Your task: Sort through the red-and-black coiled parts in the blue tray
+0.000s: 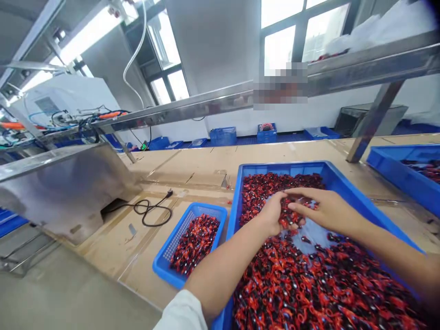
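Observation:
A large blue bin (338,183) in front of me is heaped with small red-and-black parts (309,284). Both my hands are inside it. My left hand (271,213) cups a clump of these parts, and my right hand (323,208) curls over the same clump from the other side, fingers pointing left. A bare patch of the bin floor (309,236) shows just below the hands. To the left stands a small blue perforated basket (165,263) partly filled with the same parts (195,243).
The bins rest on a cardboard-covered bench (192,169). A steel housing (65,188) with a black cable (151,211) lies at left. Another blue bin (395,167) sits at right, and a slanted metal shelf post (374,121) stands behind. Blue crates line the far wall.

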`<state>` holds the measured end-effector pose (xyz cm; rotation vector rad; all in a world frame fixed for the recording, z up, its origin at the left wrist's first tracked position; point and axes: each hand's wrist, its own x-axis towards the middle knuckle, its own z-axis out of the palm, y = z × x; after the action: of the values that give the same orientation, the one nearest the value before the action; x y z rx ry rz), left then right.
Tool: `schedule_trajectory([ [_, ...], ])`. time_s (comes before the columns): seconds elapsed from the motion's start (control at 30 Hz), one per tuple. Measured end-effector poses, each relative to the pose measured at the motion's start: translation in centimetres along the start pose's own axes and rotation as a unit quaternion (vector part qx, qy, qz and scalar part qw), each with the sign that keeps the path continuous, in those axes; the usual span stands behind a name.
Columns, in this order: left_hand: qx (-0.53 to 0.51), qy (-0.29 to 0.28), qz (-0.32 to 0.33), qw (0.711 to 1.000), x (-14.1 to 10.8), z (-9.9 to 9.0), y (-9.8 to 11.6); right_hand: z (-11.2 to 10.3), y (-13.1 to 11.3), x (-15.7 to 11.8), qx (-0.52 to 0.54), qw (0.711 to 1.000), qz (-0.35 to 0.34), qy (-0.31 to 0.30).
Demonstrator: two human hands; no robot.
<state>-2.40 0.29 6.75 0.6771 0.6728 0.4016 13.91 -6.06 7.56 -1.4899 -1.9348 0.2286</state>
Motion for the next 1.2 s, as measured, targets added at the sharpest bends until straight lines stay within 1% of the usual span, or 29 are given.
schedule_trajectory([
  [0.1,0.04,0.001,-0.014,0.999,0.0,0.2,-0.1,0.5,0.6,-0.6,0.006,0.999,-0.031,0.021],
  [0.23,0.058,0.006,-0.035,0.998,0.8,0.2,-0.7,0.5,1.1,-1.6,0.012,0.997,-0.067,0.031],
  [0.4,0.052,-0.002,-0.063,0.997,1.3,-0.4,-1.0,0.2,1.6,-1.8,0.019,0.995,-0.096,0.035],
  [0.53,0.034,-0.018,-0.089,0.995,1.1,-1.0,-0.5,0.2,1.9,-1.6,0.029,0.992,-0.119,0.019],
  [0.7,0.023,-0.059,-0.13,0.989,1.1,-1.5,0.6,-0.3,1.5,-1.5,0.015,0.99,-0.138,0.025],
  [0.9,0.038,-0.109,-0.164,0.98,0.9,-1.7,1.1,-0.7,0.6,-1.4,0.007,0.988,-0.155,0.019],
  [0.97,0.061,-0.132,-0.172,0.974,0.5,-1.6,1.2,-0.7,0.3,-1.6,0.015,0.987,-0.159,0.034],
  [1.1,0.114,-0.163,-0.191,0.961,-0.2,-1.5,1.4,-0.8,-0.5,-2.2,0.031,0.979,-0.183,0.083],
  [1.2,0.125,-0.202,-0.202,0.95,0.0,-1.7,1.4,-1.0,-1.0,-2.7,0.027,0.974,-0.202,0.101],
])
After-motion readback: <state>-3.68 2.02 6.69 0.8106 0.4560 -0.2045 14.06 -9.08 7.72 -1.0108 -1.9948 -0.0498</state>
